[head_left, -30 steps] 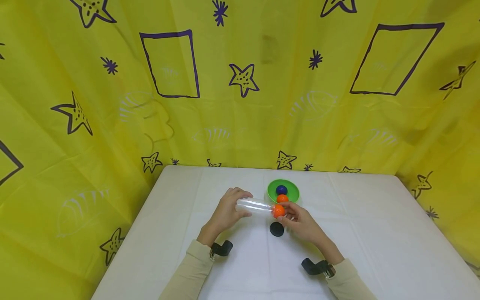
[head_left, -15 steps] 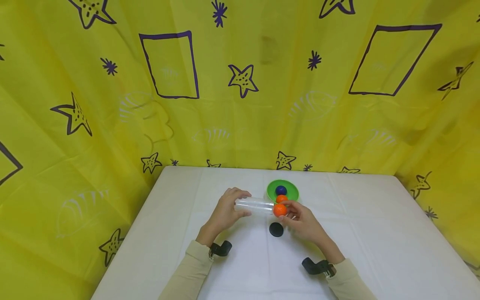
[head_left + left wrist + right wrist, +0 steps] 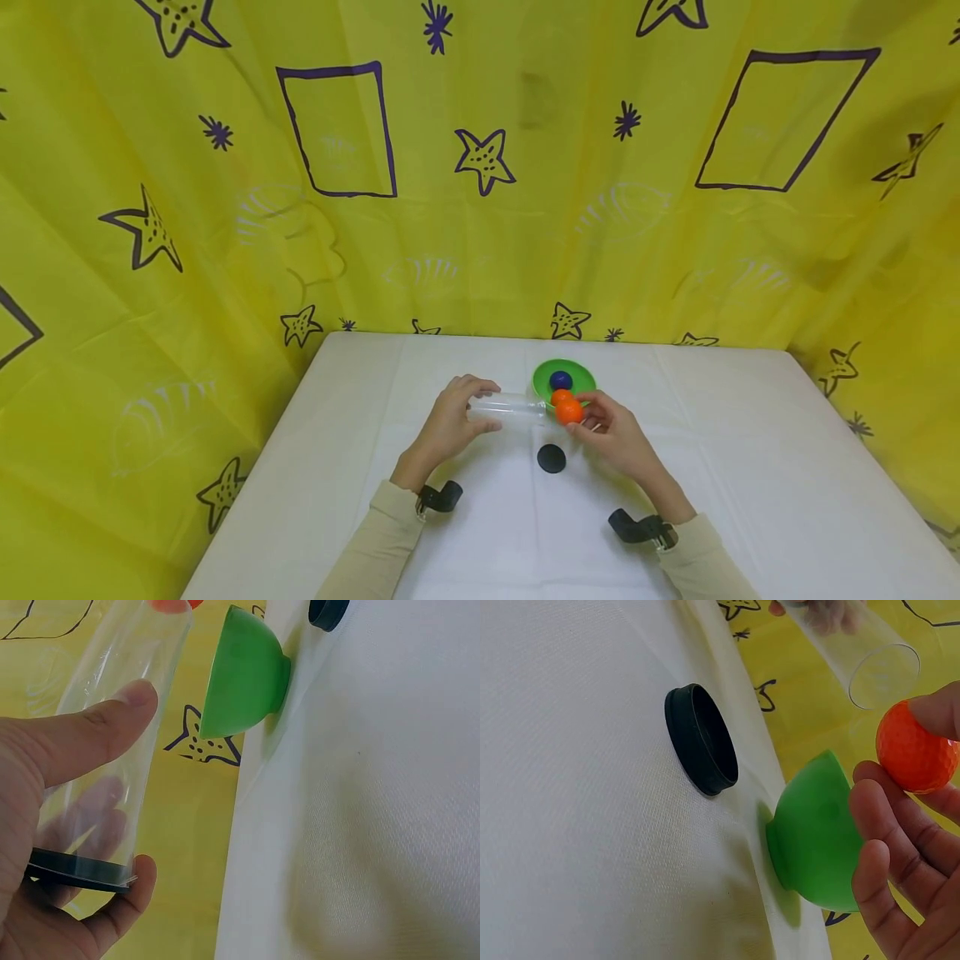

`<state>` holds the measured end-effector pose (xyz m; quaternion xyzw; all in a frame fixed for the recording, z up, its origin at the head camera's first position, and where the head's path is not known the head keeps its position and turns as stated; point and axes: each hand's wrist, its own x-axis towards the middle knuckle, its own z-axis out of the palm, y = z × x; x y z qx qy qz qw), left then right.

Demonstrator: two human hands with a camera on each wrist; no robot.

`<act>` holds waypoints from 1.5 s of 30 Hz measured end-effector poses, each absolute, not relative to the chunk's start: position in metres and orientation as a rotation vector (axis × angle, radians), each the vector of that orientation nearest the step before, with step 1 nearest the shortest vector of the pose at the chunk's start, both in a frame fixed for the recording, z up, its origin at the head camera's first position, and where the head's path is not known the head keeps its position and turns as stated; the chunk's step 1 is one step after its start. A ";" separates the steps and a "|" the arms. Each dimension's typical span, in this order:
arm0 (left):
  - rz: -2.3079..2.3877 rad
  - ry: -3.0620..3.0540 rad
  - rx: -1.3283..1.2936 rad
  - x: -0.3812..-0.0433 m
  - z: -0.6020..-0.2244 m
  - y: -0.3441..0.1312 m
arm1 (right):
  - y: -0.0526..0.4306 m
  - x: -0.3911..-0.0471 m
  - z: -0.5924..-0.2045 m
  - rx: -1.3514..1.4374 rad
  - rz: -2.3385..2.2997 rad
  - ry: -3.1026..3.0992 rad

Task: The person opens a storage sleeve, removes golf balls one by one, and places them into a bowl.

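Note:
My left hand grips a clear plastic tube lying nearly level above the table. In the left wrist view, a black cap closes the tube's end near my palm. The far end is uncapped, and the tube looks empty in the right wrist view. Between thumb and fingers, my right hand pinches an orange golf ball, just apart from that open mouth. Behind it stands a green bowl with a dark blue ball and another orange ball in it.
A loose black cap lies on the white-covered table, in front of the bowl. A yellow curtain with drawn stars hangs behind the table and along its sides.
My right hand has drawn the orange golf ball out of the tube's mouth and moved it slightly right, towards the bowl. The left hand keeps the tube almost still.

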<state>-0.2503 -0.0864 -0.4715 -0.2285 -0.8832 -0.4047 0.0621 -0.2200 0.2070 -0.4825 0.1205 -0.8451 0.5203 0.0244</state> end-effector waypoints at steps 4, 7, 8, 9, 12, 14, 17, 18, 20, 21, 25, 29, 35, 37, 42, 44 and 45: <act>-1.226 -2.666 -0.689 -0.250 -0.470 -0.087 | 0.208 -0.222 -0.480 0.340 1.588 -2.631; -1.229 -2.664 -0.685 -0.250 -0.471 -0.087 | 0.210 -0.223 -0.478 0.316 1.563 -2.648; -1.231 -2.665 -0.683 -0.250 -0.471 -0.087 | 0.210 -0.223 -0.477 0.310 1.550 -2.654; -1.231 -2.665 -0.682 -0.250 -0.472 -0.087 | 0.211 -0.223 -0.476 0.304 1.542 -2.653; -1.239 -2.663 -0.673 -0.251 -0.474 -0.087 | 0.213 -0.224 -0.473 0.282 1.513 -2.650; -1.241 -2.662 -0.671 -0.251 -0.475 -0.087 | 0.214 -0.226 -0.472 0.263 1.488 -2.645; -1.248 -2.658 -0.673 -0.251 -0.476 -0.087 | 0.216 -0.229 -0.472 0.230 1.455 -2.634; -1.254 -2.660 -0.670 -0.251 -0.476 -0.087 | 0.216 -0.230 -0.472 0.216 1.446 -2.631; -1.269 -2.663 -0.667 -0.251 -0.477 -0.088 | 0.217 -0.232 -0.470 0.194 1.426 -2.628; -1.273 -2.665 -0.665 -0.250 -0.477 -0.088 | 0.217 -0.233 -0.469 0.181 1.419 -2.625; -1.289 -2.671 -0.659 -0.250 -0.477 -0.089 | 0.219 -0.238 -0.468 0.144 1.398 -2.610; -1.293 -2.666 -0.661 -0.249 -0.476 -0.089 | 0.221 -0.244 -0.469 0.137 1.380 -2.591; -1.300 -2.656 -0.653 -0.249 -0.475 -0.090 | 0.224 -0.250 -0.469 0.143 1.359 -2.587; -1.304 -2.656 -0.652 -0.249 -0.474 -0.090 | 0.226 -0.251 -0.469 0.135 1.344 -2.604; -1.328 -2.667 -0.656 -0.249 -0.472 -0.089 | 0.231 -0.257 -0.471 0.114 1.321 -2.634; -1.329 -2.669 -0.653 -0.249 -0.471 -0.089 | 0.231 -0.261 -0.472 0.117 1.323 -2.635; -1.330 -2.667 -0.653 -0.249 -0.471 -0.089 | 0.232 -0.262 -0.473 0.121 1.321 -2.635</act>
